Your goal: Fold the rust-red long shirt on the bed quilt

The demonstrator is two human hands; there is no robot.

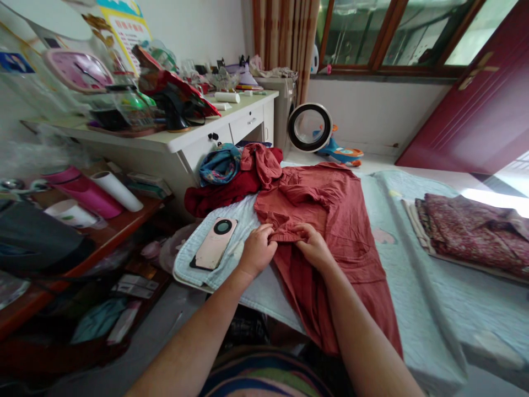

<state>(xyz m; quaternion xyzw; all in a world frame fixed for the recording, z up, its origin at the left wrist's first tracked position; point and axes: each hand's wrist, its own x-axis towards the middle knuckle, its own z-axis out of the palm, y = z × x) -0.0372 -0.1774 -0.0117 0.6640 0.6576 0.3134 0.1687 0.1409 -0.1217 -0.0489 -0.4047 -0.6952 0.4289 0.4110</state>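
Observation:
A rust-red garment (330, 220) lies spread across the pale blue bed cover (413, 264), its lower part hanging over the near edge. My left hand (257, 249) is closed on a fold of the garment's near-left edge. Right beside it, my right hand (314, 245) pinches the same bunched fold, fingers curled into the cloth. The two hands are a few centimetres apart. A pink phone (215, 242) lies face down on the cover just left of my left hand.
A heap of dark red and blue clothes (225, 176) lies at the bed's far left. Folded floral clothes (467, 231) sit at the right. A cluttered white desk (185, 138) and a low red shelf (103, 226) stand left. A round fan (309, 127) and red door (475, 110) are beyond.

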